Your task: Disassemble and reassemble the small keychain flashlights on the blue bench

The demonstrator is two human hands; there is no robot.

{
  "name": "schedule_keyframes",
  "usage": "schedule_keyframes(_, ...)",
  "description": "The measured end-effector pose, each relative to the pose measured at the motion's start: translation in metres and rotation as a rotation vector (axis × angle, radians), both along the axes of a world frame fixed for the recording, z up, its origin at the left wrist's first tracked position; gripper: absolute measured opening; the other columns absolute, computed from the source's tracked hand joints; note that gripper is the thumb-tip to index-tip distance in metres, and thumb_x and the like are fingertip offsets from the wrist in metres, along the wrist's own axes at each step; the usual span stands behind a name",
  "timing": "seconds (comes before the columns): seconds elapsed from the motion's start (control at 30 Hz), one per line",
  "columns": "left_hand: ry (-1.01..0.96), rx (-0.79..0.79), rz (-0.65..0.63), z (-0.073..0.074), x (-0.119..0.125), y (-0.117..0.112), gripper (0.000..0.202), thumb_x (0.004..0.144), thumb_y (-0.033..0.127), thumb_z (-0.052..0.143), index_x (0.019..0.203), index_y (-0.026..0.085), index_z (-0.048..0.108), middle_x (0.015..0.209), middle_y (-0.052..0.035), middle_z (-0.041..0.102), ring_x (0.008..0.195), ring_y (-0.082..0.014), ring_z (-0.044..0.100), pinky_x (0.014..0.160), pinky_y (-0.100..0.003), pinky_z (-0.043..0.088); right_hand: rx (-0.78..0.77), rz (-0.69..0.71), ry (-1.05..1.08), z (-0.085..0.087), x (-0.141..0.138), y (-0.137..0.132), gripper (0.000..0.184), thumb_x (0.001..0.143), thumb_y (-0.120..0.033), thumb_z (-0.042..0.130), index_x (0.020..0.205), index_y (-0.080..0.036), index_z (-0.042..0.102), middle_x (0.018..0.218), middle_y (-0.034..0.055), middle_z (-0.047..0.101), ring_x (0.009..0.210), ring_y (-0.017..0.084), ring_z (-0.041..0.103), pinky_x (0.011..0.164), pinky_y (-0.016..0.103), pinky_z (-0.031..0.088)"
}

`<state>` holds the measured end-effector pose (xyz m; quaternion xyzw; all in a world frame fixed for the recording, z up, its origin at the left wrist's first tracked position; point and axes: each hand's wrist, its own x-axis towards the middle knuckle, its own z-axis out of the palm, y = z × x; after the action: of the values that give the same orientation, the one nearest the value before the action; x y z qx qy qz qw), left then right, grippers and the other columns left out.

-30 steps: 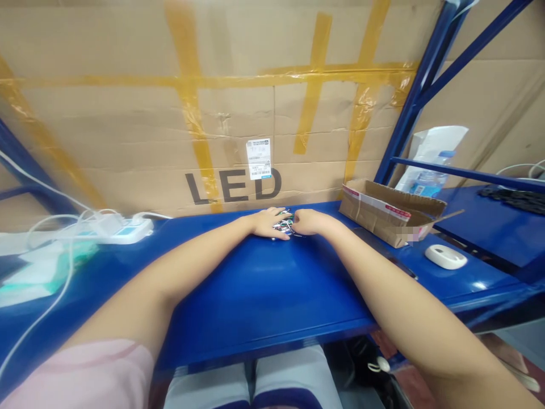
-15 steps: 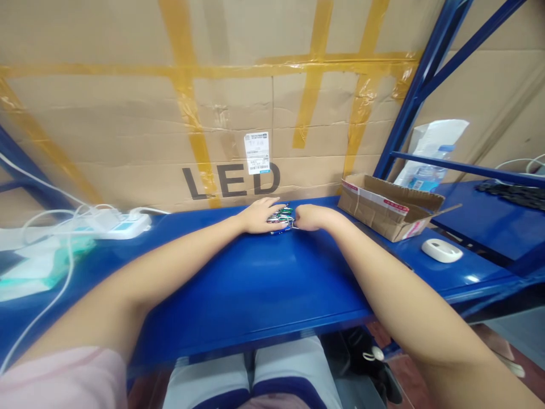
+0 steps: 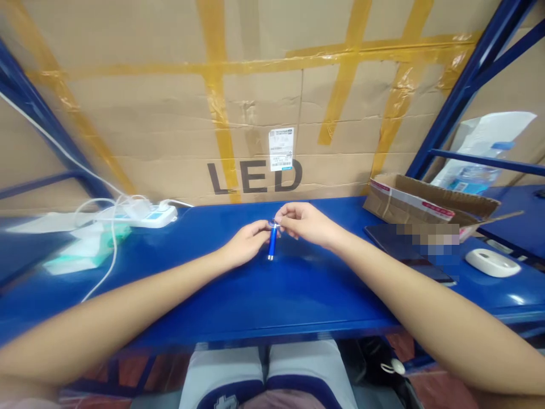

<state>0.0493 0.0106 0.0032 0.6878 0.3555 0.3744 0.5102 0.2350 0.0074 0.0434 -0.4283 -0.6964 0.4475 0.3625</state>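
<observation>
A slim blue metal tube (image 3: 272,243) with a silver end, which looks like a keychain flashlight, hangs tilted slightly from a metal ring (image 3: 273,224) above the blue tabletop. My right hand (image 3: 307,223) pinches the ring at the tube's top between thumb and fingertips. From the other side, my left hand (image 3: 248,243) has its thumb and forefinger closed at the same ring. The fingers partly hide the ring and whatever else hangs on it.
On the left lie a white power strip (image 3: 164,216) with cables and a green-white packet (image 3: 80,250). To the right are an open cardboard box (image 3: 395,199), a dark flat phone-like device (image 3: 383,238) and a white mouse (image 3: 493,263). A large cardboard sheet (image 3: 170,130) stands behind.
My hands have gone from a bunch of coloured metal tubes on the table to pinching at the ring. The blue tube now hangs in plain sight. The camera view has swung left.
</observation>
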Motion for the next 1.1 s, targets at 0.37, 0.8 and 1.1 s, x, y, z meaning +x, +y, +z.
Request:
schedule_keyframes(0.37,-0.304,-0.530,-0.087,0.009,-0.008,-0.026,0.010,0.087,0.024,0.058,0.087,0.014,0.058,0.075,-0.0043,0.064,0.064,-0.0122,0.062,0.062,-0.024,0.049,0.188,-0.036,0.052,-0.029,-0.012,0.004,0.019,0.086,-0.038,0.060,0.085,-0.019,0.058,0.069,-0.0028,0.057,0.056,0.011,0.050,0.056,0.027,0.042)
schedule_keyframes(0.8,0.173,0.159,0.122,-0.011,-0.023,-0.012,0.036,0.096,0.046,0.044,0.077,0.017,0.055,0.061,0.0051,0.045,0.054,-0.0090,0.037,0.053,-0.022,0.030,0.317,0.080,-0.233,-0.029,-0.013,-0.007,0.020,0.093,-0.037,0.053,0.096,-0.018,0.059,0.085,0.0033,0.063,0.075,0.016,0.057,0.072,0.031,0.047)
schedule_keyframes(1.1,0.152,0.052,0.107,-0.015,-0.020,-0.011,0.040,0.096,0.045,0.041,0.065,0.019,0.043,0.054,0.0063,0.037,0.050,-0.0092,0.031,0.050,-0.023,0.027,0.469,0.254,-0.677,-0.024,-0.012,-0.013,0.031,0.104,-0.039,0.033,0.086,-0.019,0.049,0.088,0.0060,0.060,0.076,0.018,0.055,0.073,0.032,0.043)
